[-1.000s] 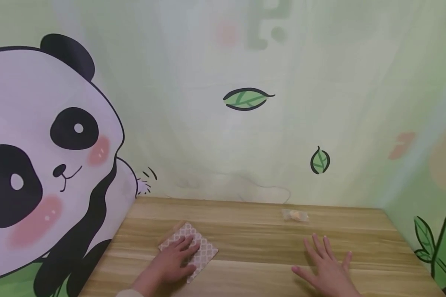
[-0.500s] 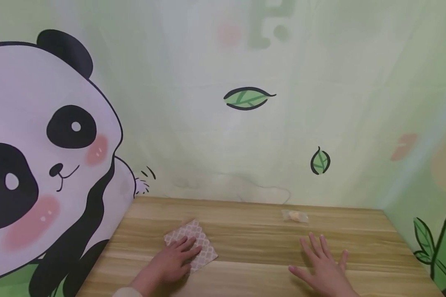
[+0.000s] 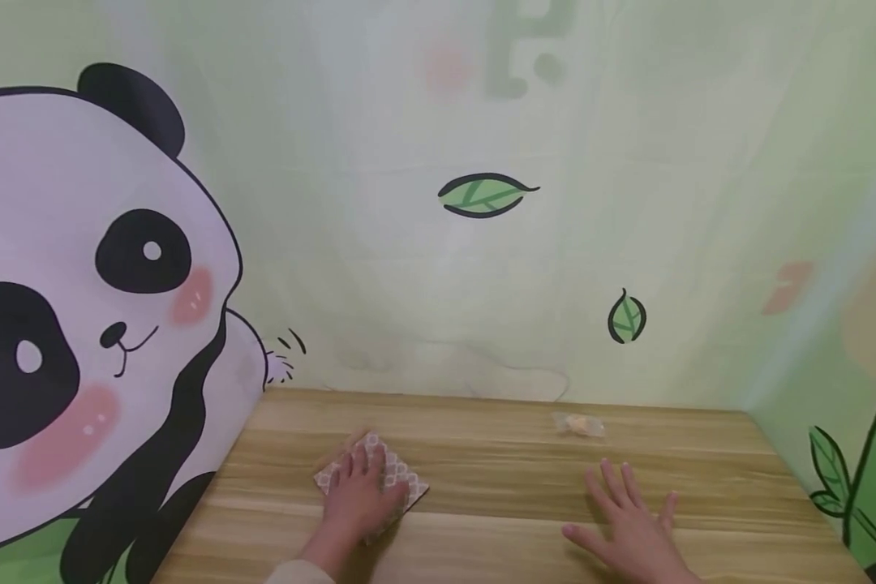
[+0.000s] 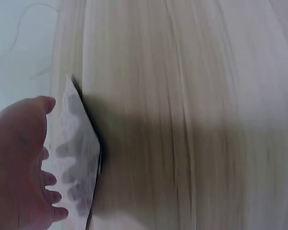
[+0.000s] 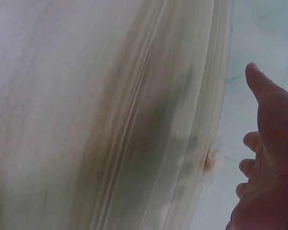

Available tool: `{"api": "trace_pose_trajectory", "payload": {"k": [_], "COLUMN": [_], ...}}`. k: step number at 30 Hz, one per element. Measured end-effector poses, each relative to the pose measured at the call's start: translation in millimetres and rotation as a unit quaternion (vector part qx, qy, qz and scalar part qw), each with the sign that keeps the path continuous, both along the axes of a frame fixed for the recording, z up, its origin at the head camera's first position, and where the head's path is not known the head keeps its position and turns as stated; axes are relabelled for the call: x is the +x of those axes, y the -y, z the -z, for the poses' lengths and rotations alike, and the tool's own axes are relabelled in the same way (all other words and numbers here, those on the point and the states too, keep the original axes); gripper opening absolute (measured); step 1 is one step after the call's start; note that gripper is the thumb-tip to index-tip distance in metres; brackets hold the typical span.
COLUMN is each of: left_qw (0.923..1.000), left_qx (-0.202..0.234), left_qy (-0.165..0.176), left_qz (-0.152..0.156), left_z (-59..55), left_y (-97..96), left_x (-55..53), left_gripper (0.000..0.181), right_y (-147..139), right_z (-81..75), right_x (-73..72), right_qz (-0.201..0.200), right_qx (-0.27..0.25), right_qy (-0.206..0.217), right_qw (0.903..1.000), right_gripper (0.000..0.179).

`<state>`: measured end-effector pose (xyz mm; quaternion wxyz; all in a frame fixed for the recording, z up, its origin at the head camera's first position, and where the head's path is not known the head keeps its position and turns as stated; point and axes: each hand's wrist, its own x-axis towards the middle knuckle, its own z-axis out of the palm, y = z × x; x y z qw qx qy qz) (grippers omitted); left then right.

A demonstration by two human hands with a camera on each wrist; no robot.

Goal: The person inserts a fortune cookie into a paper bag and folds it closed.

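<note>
My left hand (image 3: 361, 499) lies over a thin square sheet (image 3: 401, 470) with a pinkish lattice pattern; whether it is cloth or paper I cannot tell. Its fingers are straight and spread. In the left wrist view the sheet (image 4: 77, 148) has a slightly raised edge and carries the shadow of the fingers, and contact with the fingertips is unclear. My right hand (image 3: 631, 523) is spread over the wooden table, holding nothing. Beyond its fingertips lies a small clear packet (image 3: 580, 424) with something orange inside, also visible in the right wrist view.
The wooden table (image 3: 496, 470) ends at the back against a pale green backdrop (image 3: 380, 268) printed with a panda and leaves. Between my two hands is a stretch of bare tabletop. The backdrop also rises along both sides.
The left hand has turned so its fingers point more toward the back, and its wrist has shifted right. The sheet slid right, then back left. The right hand drifted slightly left.
</note>
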<state>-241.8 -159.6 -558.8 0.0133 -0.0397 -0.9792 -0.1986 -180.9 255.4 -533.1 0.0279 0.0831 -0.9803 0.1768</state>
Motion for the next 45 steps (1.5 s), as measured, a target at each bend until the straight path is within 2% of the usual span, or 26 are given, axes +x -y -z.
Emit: {"api": "trace_pose_trajectory", "payload": {"k": [3, 5, 7, 9, 12, 15, 17, 21, 25, 28, 30, 32, 35, 38, 41, 43, 45], "left_qw": [0.9999, 0.9998, 0.9983, 0.9941, 0.9794, 0.9624, 0.9548, 0.9444, 0.939, 0.9482, 0.9599, 0.9731, 0.9886, 0.9948, 0.9938, 0.9895, 0.9819], "left_qx": [0.003, -0.011, -0.03, -0.041, -0.052, -0.056, -0.066, -0.096, -0.119, -0.103, -0.087, -0.068, -0.049, -0.039, -0.051, -0.06, -0.065], "left_qy": [0.014, 0.016, 0.016, 0.017, 0.032, 0.057, 0.064, 0.063, 0.056, 0.021, -0.006, -0.02, -0.001, 0.013, 0.012, 0.018, 0.028], "left_qz": [-0.006, 0.01, 0.047, 0.098, 0.192, 0.259, 0.283, 0.308, 0.318, 0.3, 0.267, 0.219, 0.142, 0.093, 0.098, 0.13, 0.175], "left_z": [4.2, 8.1, 9.6, 8.3, 2.3, -5.0, -9.0, -15.2, -17.1, -14.9, -12.6, -9.6, -1.7, 4.3, 6.2, 4.8, 3.1], "left_y": [-5.2, -4.4, -1.6, 2.4, 7.1, 8.0, 6.9, 2.4, -1.9, -7.6, -14.1, -22.6, -34.9, -42.3, -42.0, -37.6, -30.4], "left_x": [2.3, 5.4, 9.0, 11.7, 14.0, 14.9, 15.2, 13.8, 12.0, 11.3, 12.0, 12.6, 14.5, 16.1, 16.4, 15.1, 12.4], "left_gripper": [0.081, 0.08, 0.079, 0.078, 0.079, 0.079, 0.078, 0.081, 0.082, 0.071, 0.063, 0.061, 0.071, 0.081, 0.084, 0.084, 0.084], "right_y": [2, 3, 3, 3, 2, 0, 1, 3, 4, 5, 5, 5, 6, 8, 9, 9, 9], "right_z": [2.2, 3.6, 4.3, 4.4, 4.3, 4.8, 5.2, 5.8, 6.1, 6.5, 7.0, 7.2, 7.3, 6.5, 5.5, 5.0, 4.5], "right_x": [-0.6, -1.4, -1.9, -1.5, 0.4, 1.8, 1.8, 1.9, 2.9, 3.6, 3.6, 3.2, 1.4, 0.3, 0.0, 0.4, 0.8], "right_qz": [-0.003, -0.004, -0.006, -0.007, -0.006, -0.008, -0.01, -0.014, -0.017, -0.018, -0.017, -0.017, -0.018, -0.022, -0.026, -0.025, -0.023], "right_qx": [-0.002, -0.004, -0.004, -0.002, 0.007, 0.017, 0.02, 0.023, 0.023, 0.022, 0.02, 0.017, 0.015, 0.016, 0.012, 0.009, 0.009], "right_qy": [-0.002, 0.0, 0.0, 0.0, 0.0, 0.007, 0.008, -0.005, -0.017, -0.012, -0.002, 0.009, 0.013, 0.0, -0.011, -0.011, -0.011], "right_qw": [1.0, 1.0, 1.0, 1.0, 1.0, 0.9998, 0.9997, 0.9996, 0.9994, 0.9995, 0.9996, 0.9997, 0.9996, 0.9996, 0.9995, 0.9996, 0.9996], "right_gripper": [0.096, 0.096, 0.095, 0.095, 0.094, 0.095, 0.094, 0.093, 0.092, 0.092, 0.093, 0.094, 0.094, 0.092, 0.091, 0.092, 0.092]}}
